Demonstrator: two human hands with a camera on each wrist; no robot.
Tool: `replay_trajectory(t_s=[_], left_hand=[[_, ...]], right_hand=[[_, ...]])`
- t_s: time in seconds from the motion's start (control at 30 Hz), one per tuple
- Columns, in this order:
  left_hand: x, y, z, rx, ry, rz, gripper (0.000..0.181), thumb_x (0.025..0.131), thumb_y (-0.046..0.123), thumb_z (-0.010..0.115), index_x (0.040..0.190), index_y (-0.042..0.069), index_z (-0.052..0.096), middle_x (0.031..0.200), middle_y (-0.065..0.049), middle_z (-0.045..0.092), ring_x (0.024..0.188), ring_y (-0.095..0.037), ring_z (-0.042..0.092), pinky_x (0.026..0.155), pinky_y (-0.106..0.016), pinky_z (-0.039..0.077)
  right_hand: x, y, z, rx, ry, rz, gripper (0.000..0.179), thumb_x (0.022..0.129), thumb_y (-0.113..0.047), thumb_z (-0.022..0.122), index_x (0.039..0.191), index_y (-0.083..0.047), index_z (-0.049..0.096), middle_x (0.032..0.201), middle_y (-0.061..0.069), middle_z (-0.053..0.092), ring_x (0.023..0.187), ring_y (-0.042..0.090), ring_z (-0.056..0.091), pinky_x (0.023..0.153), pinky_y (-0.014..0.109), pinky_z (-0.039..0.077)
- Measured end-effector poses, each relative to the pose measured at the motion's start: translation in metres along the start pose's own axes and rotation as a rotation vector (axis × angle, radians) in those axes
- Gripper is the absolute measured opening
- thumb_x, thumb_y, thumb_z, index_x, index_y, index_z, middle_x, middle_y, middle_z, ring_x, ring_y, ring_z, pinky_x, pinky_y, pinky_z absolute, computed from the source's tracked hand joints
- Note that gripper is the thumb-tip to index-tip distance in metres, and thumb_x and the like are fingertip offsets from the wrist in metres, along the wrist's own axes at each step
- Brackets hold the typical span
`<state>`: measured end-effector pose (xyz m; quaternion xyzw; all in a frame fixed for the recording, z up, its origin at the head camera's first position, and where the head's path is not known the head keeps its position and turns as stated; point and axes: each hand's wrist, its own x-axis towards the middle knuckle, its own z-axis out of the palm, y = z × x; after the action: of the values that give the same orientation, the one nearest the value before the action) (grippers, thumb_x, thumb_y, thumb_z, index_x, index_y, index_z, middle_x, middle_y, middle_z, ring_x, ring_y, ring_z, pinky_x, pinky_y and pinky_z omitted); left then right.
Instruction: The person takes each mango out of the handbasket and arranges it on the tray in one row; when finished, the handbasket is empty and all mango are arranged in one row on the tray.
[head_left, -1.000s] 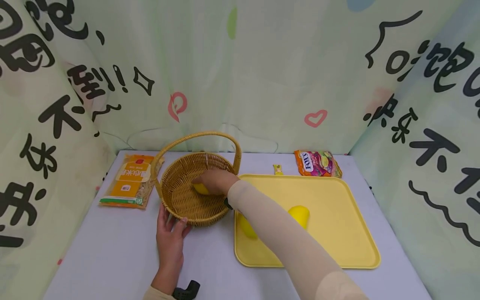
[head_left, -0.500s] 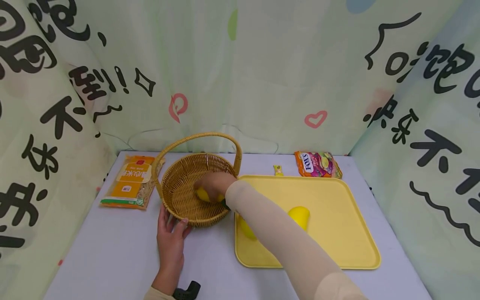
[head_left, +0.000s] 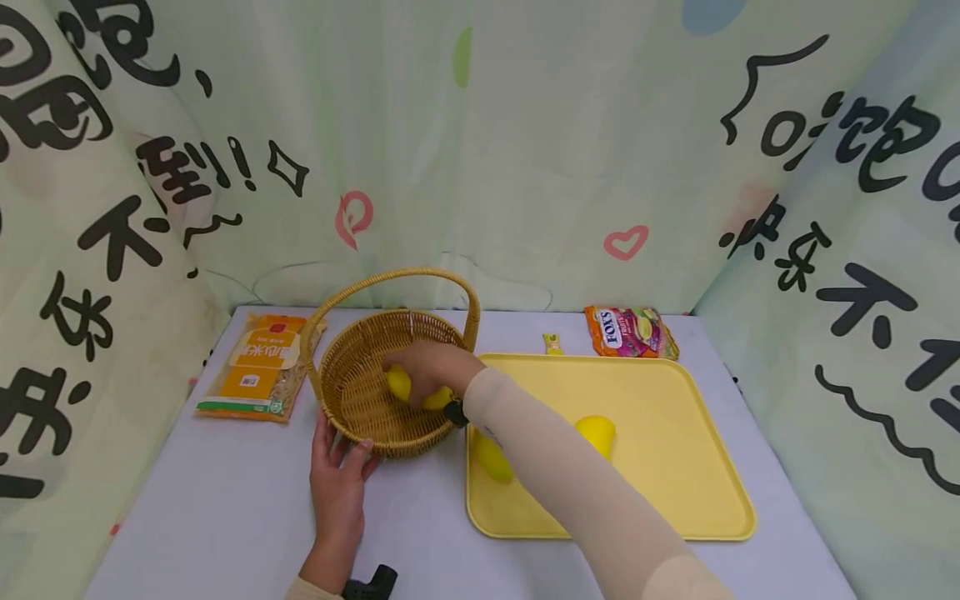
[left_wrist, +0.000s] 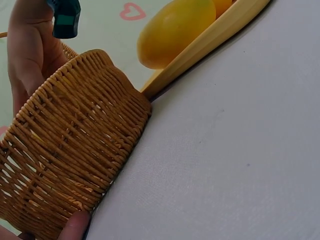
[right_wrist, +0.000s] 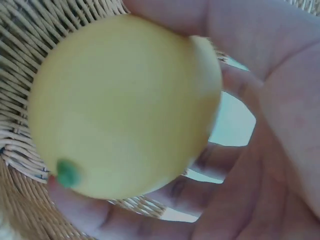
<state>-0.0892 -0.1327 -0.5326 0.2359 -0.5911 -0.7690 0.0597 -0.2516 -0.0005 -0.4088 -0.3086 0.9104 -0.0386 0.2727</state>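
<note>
A brown wicker basket (head_left: 412,442) with a tall arched handle stands left of centre in the head view. My right hand (head_left: 435,367) reaches into it and grips a yellow mango (right_wrist: 125,105) that has a small green stem end. Fingers curl around the fruit's side in the right wrist view, with woven basket wall behind. At the basket's near left side my left hand (head_left: 341,479) holds the outer wall, thumb at the front. Only some fingertips of it show in the left wrist view. Two more yellow fruits, one on the right (head_left: 596,433), lie on a tray, partly behind my right sleeve.
The yellow tray (head_left: 675,467) lies right of the basket, crossed by my right forearm. Left of the basket is an orange-labelled grain bag (head_left: 262,367). A colourful candy bag (head_left: 632,332) and a small yellow wrapped candy (head_left: 552,344) lie behind the tray. Printed curtains enclose the table.
Inside the basket, my right hand has shifted slightly with the mango, and more of the fruit shows now. My left hand has stayed at the basket's side.
</note>
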Motion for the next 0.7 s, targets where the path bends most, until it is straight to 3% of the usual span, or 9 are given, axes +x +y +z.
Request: replay_trajectory(t_s=[0.5, 0.7], left_hand=[[-0.001, 0.001, 0.000, 0.006, -0.003, 0.004, 0.091, 0.104, 0.007, 0.061, 0.168, 0.048, 0.011, 0.178, 0.004, 0.015, 0.153, -0.027, 0.039, 0.100, -0.030, 0.060], [-0.002, 0.001, 0.001, 0.003, -0.002, 0.014, 0.091, 0.104, 0.006, 0.061, 0.167, 0.048, 0.012, 0.177, 0.004, 0.016, 0.152, -0.026, 0.040, 0.099, -0.030, 0.060]], right_hand=[[-0.006, 0.014, 0.006, 0.181, 0.153, -0.095, 0.075, 0.080, -0.024, 0.086, 0.146, -0.035, 0.050, 0.126, 0.007, 0.058, 0.103, 0.022, 0.059, 0.079, 0.034, 0.055], [-0.012, 0.019, 0.008, 0.204, 0.191, -0.151, 0.076, 0.080, -0.024, 0.085, 0.147, -0.032, 0.048, 0.127, 0.008, 0.058, 0.103, 0.022, 0.057, 0.080, 0.033, 0.054]])
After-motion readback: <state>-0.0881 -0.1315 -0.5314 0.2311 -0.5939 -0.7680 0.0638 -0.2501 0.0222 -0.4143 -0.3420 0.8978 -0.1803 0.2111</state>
